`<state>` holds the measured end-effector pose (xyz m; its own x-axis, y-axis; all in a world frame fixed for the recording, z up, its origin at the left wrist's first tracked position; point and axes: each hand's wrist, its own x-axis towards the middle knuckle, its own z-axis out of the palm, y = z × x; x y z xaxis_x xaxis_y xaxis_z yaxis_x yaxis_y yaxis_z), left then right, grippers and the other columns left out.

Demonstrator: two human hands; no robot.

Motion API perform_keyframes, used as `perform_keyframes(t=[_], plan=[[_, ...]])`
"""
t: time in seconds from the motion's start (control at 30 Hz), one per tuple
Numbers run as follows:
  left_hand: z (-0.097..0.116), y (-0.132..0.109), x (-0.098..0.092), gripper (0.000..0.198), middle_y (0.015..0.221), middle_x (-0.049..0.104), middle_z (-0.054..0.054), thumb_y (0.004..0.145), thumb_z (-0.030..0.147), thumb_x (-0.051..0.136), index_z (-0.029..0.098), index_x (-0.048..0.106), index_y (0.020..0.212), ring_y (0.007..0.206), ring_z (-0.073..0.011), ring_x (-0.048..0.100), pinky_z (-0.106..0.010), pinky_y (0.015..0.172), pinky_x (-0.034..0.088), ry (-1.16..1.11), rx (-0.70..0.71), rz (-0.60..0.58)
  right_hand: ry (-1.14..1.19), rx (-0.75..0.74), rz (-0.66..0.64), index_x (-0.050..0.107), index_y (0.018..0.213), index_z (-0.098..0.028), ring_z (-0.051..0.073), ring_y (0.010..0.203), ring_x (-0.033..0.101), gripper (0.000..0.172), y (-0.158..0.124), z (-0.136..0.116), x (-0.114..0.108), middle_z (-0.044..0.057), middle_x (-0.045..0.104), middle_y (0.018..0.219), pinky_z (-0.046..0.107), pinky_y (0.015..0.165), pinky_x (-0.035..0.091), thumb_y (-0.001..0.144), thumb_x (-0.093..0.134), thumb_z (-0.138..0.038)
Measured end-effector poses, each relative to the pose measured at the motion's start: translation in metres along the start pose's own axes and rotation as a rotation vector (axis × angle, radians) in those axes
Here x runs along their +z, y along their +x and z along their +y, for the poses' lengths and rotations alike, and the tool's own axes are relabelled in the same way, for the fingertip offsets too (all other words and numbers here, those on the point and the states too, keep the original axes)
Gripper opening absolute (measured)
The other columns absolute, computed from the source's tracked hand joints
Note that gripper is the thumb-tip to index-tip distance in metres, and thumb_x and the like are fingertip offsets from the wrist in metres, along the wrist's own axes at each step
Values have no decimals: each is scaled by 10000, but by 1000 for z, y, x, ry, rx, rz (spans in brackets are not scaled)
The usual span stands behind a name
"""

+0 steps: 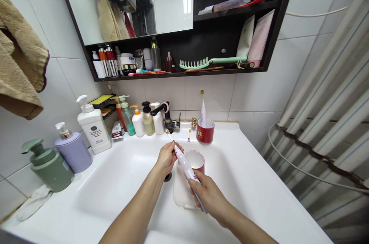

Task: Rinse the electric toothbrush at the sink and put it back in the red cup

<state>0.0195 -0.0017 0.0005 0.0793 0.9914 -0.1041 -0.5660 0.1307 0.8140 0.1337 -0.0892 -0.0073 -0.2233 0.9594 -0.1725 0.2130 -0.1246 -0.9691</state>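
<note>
A pale pink electric toothbrush (185,164) slants across the basin, its brush head (167,131) pointing up toward the faucet. My right hand (210,191) is wrapped around the lower handle. Near the neck, where brush head and handle meet, the fingers of my left hand (167,157) are closed; the far fingertips are partly hidden. Behind the handle stands a red cup (198,159) on a white plastic tray or lid (181,192) in the basin. On the back ledge lies a loose brush head (189,135), beside another red cup (205,135) with a second electric toothbrush (203,115) upright in it.
A black faucet (165,108) rises behind the white sink (121,182). Several pump bottles line the left ledge, among them a green one (50,167) and a purple one (74,150). Above hangs a dark mirror cabinet (219,30). White pipes (325,113) stand at the right.
</note>
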Motion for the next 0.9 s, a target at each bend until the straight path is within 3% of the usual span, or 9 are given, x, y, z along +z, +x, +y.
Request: perform_keyframes(t=[0.1, 0.23, 0.3, 0.57, 0.67, 0.77, 0.9], plan=[[-2, 0, 1, 121, 515, 503, -8, 683, 213, 447, 124, 460, 602, 496, -105, 511, -271, 558, 426, -5, -8, -14, 38, 0, 21, 390, 840, -173, 40, 363, 358, 202, 0, -1, 1, -61, 373, 528, 173, 356, 280, 694, 371, -312], [-3, 1, 1, 135, 508, 496, -10, 696, 213, 427, 126, 446, 595, 490, -108, 513, -278, 561, 425, -27, -47, -23, 217, 57, -84, 365, 734, -175, 21, 342, 332, 186, -1, -5, 3, -54, 391, 564, 167, 334, 256, 710, 339, -358], [-3, 2, 1, 134, 505, 494, -10, 702, 209, 416, 127, 443, 600, 488, -110, 513, -282, 561, 424, -37, -53, -26, 236, 58, -75, 358, 715, -175, 17, 338, 328, 182, -2, -6, 3, -58, 387, 557, 164, 330, 252, 710, 348, -356], [-3, -10, 14, 155, 481, 484, -1, 676, 250, 459, 125, 451, 586, 455, -94, 487, -258, 534, 414, -22, -82, -81, 386, 83, -133, 336, 762, -197, 24, 322, 349, 228, -6, -1, 8, -65, 405, 549, 159, 320, 248, 716, 321, -420], [1, -18, 24, 169, 537, 520, -28, 667, 269, 467, 108, 492, 620, 495, -94, 500, -243, 552, 410, 61, -62, -119, 306, -74, -13, 352, 726, -185, 34, 326, 357, 239, 0, -7, 6, -66, 403, 511, 172, 333, 269, 717, 313, -420], [2, -20, 25, 146, 634, 541, -39, 657, 246, 471, 111, 515, 689, 563, -94, 509, -228, 570, 403, 236, 32, -75, 180, -313, 233, 398, 725, -170, 62, 412, 413, 225, 23, -20, -6, -51, 429, 511, 189, 399, 332, 702, 350, -388], [-12, -17, 12, 112, 672, 540, -29, 623, 145, 460, 132, 512, 720, 620, -105, 499, -241, 608, 394, 699, 234, -63, 147, -361, 384, 398, 833, -173, 102, 603, 490, 224, 64, -28, -26, -18, 493, 665, 212, 532, 385, 665, 403, -321]])
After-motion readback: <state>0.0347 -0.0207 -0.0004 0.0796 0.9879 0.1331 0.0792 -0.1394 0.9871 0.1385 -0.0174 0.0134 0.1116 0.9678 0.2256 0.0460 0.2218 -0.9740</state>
